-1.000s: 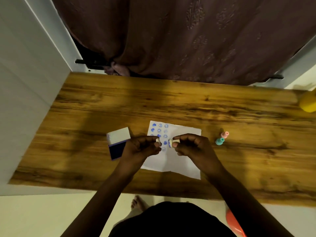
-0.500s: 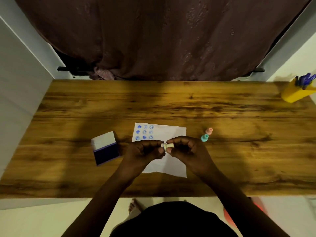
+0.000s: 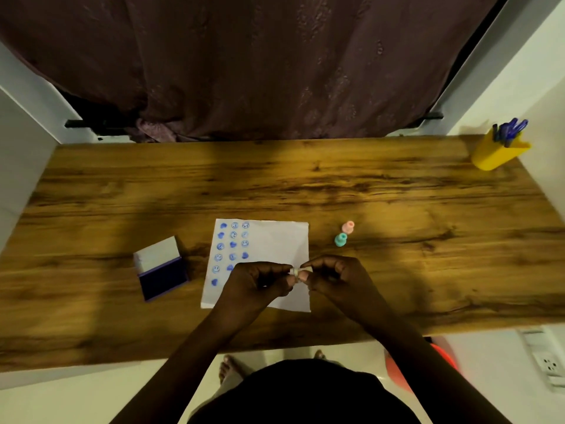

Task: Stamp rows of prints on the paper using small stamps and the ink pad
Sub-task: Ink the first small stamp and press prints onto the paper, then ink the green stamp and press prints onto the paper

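A white sheet of paper lies on the wooden table, with three columns of blue prints along its left side. Over its lower middle my left hand and my right hand meet, both pinching one small pale stamp between the fingertips. An open ink pad with a dark blue surface and raised white lid sits left of the paper. A pink stamp and a teal stamp stand right of the paper.
A yellow cup holding blue pens stands at the table's far right corner. A dark curtain hangs behind the table. White walls flank both sides. A wall socket and an orange object show low at the right.
The two hands, apart with separate pieces a second ago, have come together on one pale stamp. The camera view has shifted so the pen cup is fully visible.
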Motion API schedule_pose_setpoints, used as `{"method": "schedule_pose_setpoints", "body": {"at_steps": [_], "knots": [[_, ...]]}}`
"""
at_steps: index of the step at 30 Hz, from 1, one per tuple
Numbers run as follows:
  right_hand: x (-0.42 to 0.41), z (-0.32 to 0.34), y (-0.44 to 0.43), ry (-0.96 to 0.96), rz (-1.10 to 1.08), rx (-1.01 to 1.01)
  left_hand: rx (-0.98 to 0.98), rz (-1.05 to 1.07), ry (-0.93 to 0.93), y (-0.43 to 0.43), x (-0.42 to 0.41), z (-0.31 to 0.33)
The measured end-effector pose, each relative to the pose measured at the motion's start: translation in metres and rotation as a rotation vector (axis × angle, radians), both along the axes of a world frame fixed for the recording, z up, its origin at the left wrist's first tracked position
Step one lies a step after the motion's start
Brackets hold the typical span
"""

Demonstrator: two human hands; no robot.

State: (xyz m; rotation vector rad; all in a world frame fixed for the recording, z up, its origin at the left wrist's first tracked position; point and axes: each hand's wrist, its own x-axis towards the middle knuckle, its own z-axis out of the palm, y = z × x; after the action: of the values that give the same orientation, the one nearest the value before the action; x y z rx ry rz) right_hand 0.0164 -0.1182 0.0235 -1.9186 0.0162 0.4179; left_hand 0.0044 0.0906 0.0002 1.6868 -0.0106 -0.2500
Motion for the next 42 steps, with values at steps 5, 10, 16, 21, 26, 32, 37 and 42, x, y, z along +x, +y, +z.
{"method": "schedule_pose_setpoints", "body": {"at_steps": [5,10,16,21,26,32,37,42], "knots": [[-0.003,-0.014,-0.044,-0.146,-0.078,-0.49,0.201,0.022,-0.042,-0.011,0.005,-0.017],[-0.007,-0.028,-0.081,-0.131,-0.079,-0.681,0.245,0.015,-0.07,-0.01,0.005,-0.031],[-0.01,-0.042,-0.085,-0.074,0.001,-0.747,0.264,0.013,-0.03,-0.012,0.001,-0.038],[-0.009,-0.047,-0.088,-0.062,0.037,-0.77,0.302,0.006,-0.012,-0.014,0.001,-0.038],[0.01,-0.039,-0.091,-0.207,0.021,-0.793,0.318,0.025,-0.007,-0.014,0.002,-0.034],[0.06,-0.03,-0.068,-0.36,0.131,-0.874,0.322,0.056,-0.013,-0.011,0.005,-0.031],[0.08,-0.037,-0.049,-0.35,0.178,-0.942,0.329,0.116,-0.028,-0.004,0.004,-0.028],[0.083,-0.038,-0.047,-0.335,0.206,-0.942,0.28,0.169,0.005,0.003,0.003,-0.028]]}}
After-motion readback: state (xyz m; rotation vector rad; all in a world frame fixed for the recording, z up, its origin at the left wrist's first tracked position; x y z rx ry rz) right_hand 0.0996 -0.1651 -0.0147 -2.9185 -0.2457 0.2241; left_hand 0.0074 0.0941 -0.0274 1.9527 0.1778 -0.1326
